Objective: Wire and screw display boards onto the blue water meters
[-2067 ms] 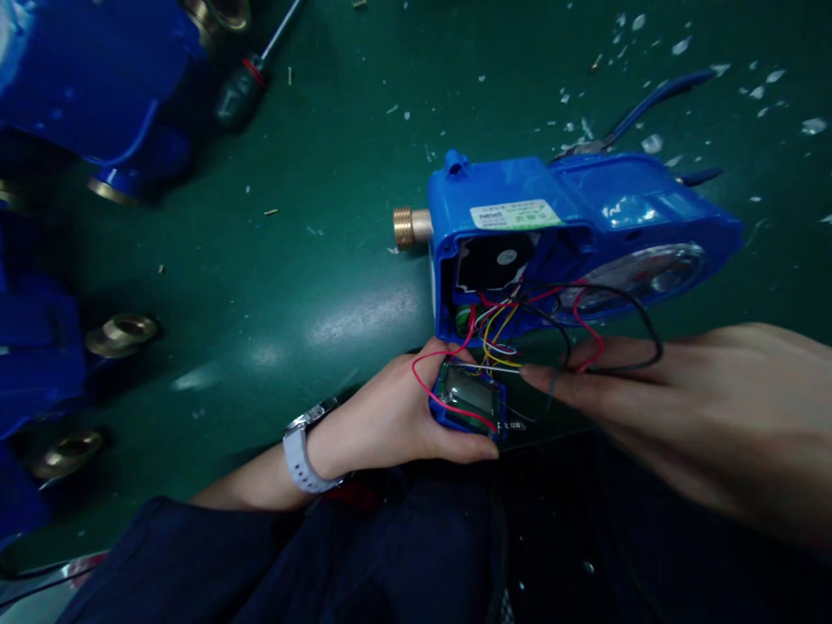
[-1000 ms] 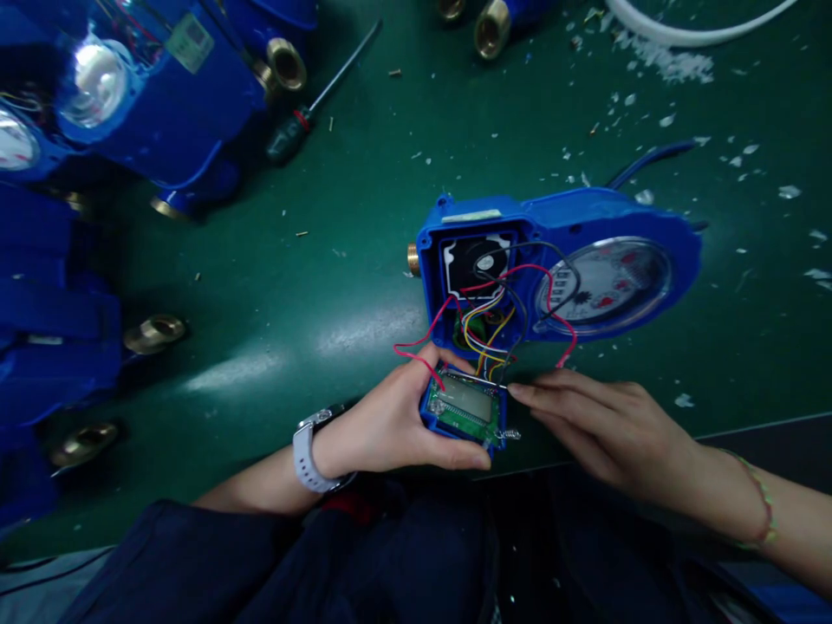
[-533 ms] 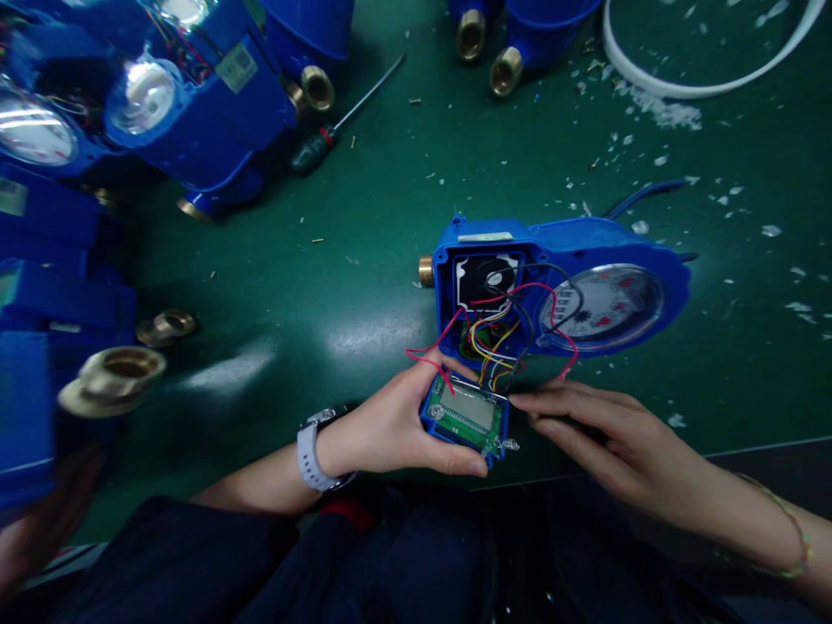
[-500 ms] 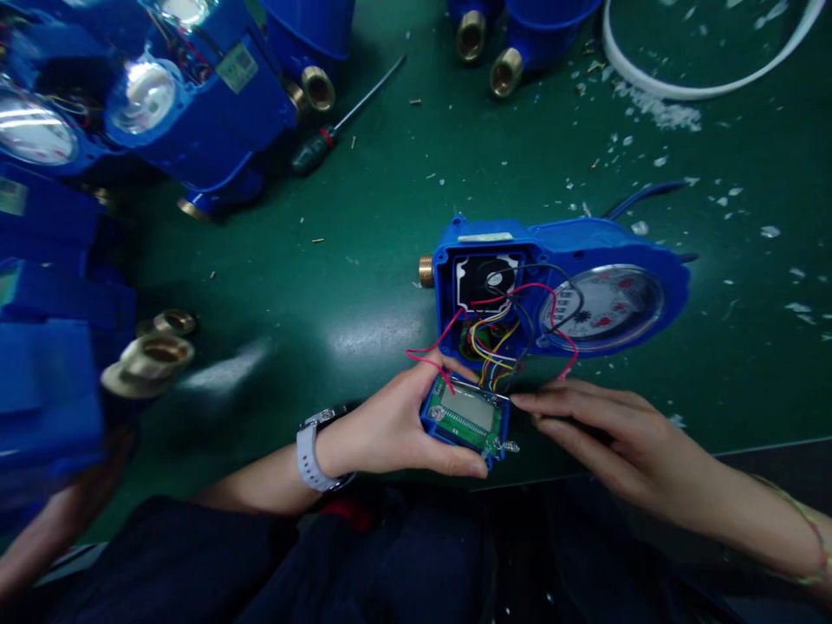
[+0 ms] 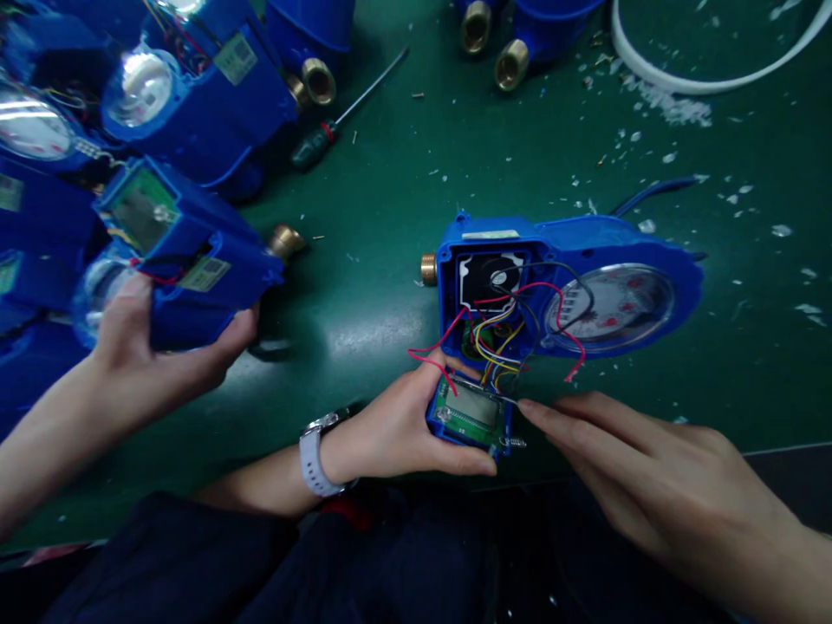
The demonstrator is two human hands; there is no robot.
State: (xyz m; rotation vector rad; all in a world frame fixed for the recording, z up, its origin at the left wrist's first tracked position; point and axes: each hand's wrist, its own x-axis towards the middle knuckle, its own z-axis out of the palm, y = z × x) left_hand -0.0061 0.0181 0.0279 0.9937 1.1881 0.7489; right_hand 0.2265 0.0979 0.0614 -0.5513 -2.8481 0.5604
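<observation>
My left hand (image 5: 403, 425), with a watch on its wrist, grips a small blue display housing. Inside the housing sits a green circuit board (image 5: 487, 439) with a grey LCD (image 5: 472, 406), and a metal spring sticks out at its lower right. My right hand (image 5: 624, 442) pinches a thin metal tool (image 5: 509, 399) whose end meets the board's upper right edge; its kind I cannot make out. Just beyond lies a blue water meter (image 5: 539, 234) with its compartment uncovered. Yellow, white, black and red wires (image 5: 497, 347) run between compartment and board, and some red wire ends hang loose.
At left another person's hand (image 5: 130, 347) holds a blue meter (image 5: 195, 286) near several more blue meters (image 5: 201, 130). A screwdriver (image 5: 318, 143) lies on the green table (image 5: 364, 286). Brass-ended meters (image 5: 511, 65), a white ring (image 5: 702, 87) and pale scraps occupy the far side.
The other person's hand has brought a blue meter in from the left, where brass fittings showed before. My right hand has shifted slightly, its tool still at the board's edge; my left keeps its hold.
</observation>
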